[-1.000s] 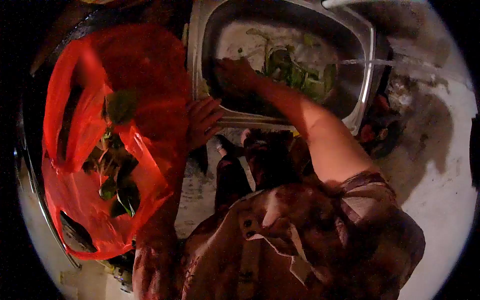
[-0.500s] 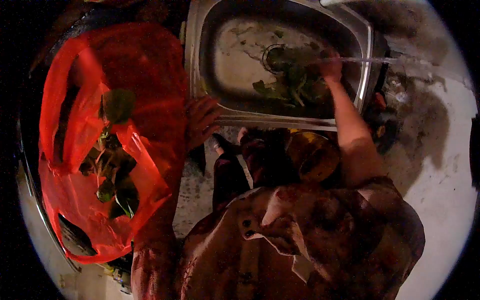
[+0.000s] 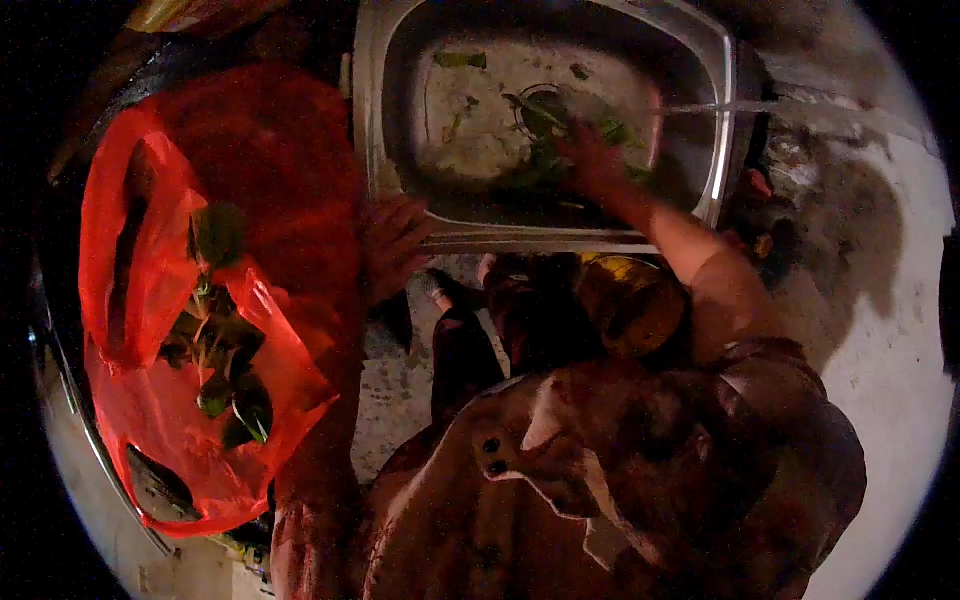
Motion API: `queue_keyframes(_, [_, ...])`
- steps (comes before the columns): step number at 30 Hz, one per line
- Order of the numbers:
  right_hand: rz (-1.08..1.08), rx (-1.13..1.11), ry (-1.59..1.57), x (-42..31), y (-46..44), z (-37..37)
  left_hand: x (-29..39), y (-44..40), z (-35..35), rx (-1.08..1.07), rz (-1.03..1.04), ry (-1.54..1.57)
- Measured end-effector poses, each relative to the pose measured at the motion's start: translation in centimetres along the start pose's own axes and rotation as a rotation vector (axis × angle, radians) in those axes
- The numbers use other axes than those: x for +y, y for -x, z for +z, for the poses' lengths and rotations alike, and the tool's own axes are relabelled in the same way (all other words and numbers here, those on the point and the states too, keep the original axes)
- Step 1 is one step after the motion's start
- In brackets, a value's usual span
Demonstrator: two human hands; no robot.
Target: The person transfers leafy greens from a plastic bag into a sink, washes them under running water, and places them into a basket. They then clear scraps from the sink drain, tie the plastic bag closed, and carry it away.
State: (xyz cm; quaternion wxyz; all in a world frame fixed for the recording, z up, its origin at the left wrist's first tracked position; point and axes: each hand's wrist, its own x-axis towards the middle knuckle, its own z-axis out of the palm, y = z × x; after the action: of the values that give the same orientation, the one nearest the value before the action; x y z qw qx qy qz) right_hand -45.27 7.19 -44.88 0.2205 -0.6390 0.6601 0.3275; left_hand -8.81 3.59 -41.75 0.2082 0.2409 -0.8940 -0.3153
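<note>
Your right hand [image 3: 600, 170] is down in the sink [image 3: 540, 237], at the top centre of the frame, over the greens [image 3: 545, 160]. It is blurred and in shadow, so you cannot tell how far its grip is closed or whether it has hold of any leaves. The greens lie in a clump near the middle of the sink, against the drain [image 3: 545, 108] and partly hidden by that hand. A loose leaf [image 3: 460, 60] lies apart, towards the sink's upper left.

Your left hand [image 3: 395, 235] rests by the sink's lower left corner, its grip loose with fingers stretched out and nothing seen in it. Just beside it, the red bag [image 3: 210, 430] fills the left of the frame, its mouth open on leafy stems [image 3: 215, 350]; it hides whatever is under it.

A thin stream of water [image 3: 700, 107] comes in from the right, near your right hand. Your right forearm crosses the sink's lower rim. Below that rim stands a round yellowish thing [image 3: 635, 305], next to your legs [image 3: 465, 365].
</note>
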Motion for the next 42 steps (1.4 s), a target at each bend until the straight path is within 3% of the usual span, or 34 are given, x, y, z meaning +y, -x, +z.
queue_keyframes(5, [0.12,0.366,-0.2,8.7,-5.9,8.8,-0.3,0.6,0.3,-0.028,-0.014,0.018])
queue_keyframes(8, [0.45,0.284,-0.508,10.3,-7.7,8.7,0.6,0.0,-0.6,-0.051,-0.036,-0.031])
queue_keyframes(10, [0.485,0.242,-0.478,12.1,-9.2,9.9,0.7,-0.3,-0.3,-0.077,-0.045,-0.032])
queue_keyframes(12, [0.459,0.353,-0.731,14.1,-10.7,12.4,0.0,-0.1,0.2,-0.109,-0.049,-0.014])
queue_keyframes(15, [0.217,0.595,-1.677,15.9,-9.9,16.4,0.1,-0.2,-0.3,-0.099,-0.042,0.026])
queue_keyframes(17, [-0.154,0.483,-2.458,14.5,-4.9,14.3,0.7,-0.6,-0.5,-0.059,-0.02,-0.02])
queue_keyframes(22, [-0.482,0.516,-2.695,8.8,1.8,3.2,-0.9,0.2,0.5,-0.032,-0.007,-0.111])
queue_keyframes(25, [-0.559,0.825,-2.697,7.8,6.1,2.7,-1.0,0.2,0.2,-0.051,-0.01,-0.169])
queue_keyframes(27, [-0.386,1.039,-2.643,8.4,9.8,3.5,-1.3,-0.4,0.3,-0.029,0.014,-0.148])
queue_keyframes(29, [-0.368,1.103,-2.549,9.6,15.5,5.8,-0.6,-1.2,-0.8,-0.002,-0.358,0.369])
queue_keyframes(31, [-0.277,1.185,-2.445,9.5,23.2,9.1,0.5,-1.6,-1.2,-0.086,-0.41,0.255])
queue_keyframes(33, [-0.009,1.246,-2.256,7.9,32.9,11.4,1.2,-1.8,-0.6,-0.152,-0.044,-0.447])
queue_keyframes(34, [0.157,1.269,-2.191,7.1,37.4,12.7,-0.5,-1.2,0.1,-0.112,0.006,-0.403])
queue_keyframes(36, [0.708,1.202,-2.311,7.7,44.8,17.9,-4.0,-0.5,1.6,-0.031,0.092,-0.318])
queue_keyframes(38, [0.969,1.254,-2.152,6.6,52.2,22.8,-2.6,-0.5,1.0,-0.044,0.025,-0.233])
queue_keyframes(40, [1.214,1.243,-1.781,5.1,58.4,28.8,0.3,-0.6,0.0,-0.08,0.0,-0.159])
queue_keyframes(41, [1.37,1.123,-1.511,4.5,61.4,32.9,4.0,0.3,-0.6,-0.113,0.018,-0.131])
queue_keyframes(42, [1.411,0.721,-0.971,4.3,63.0,37.2,6.1,0.8,-1.3,-0.135,0.063,-0.126])
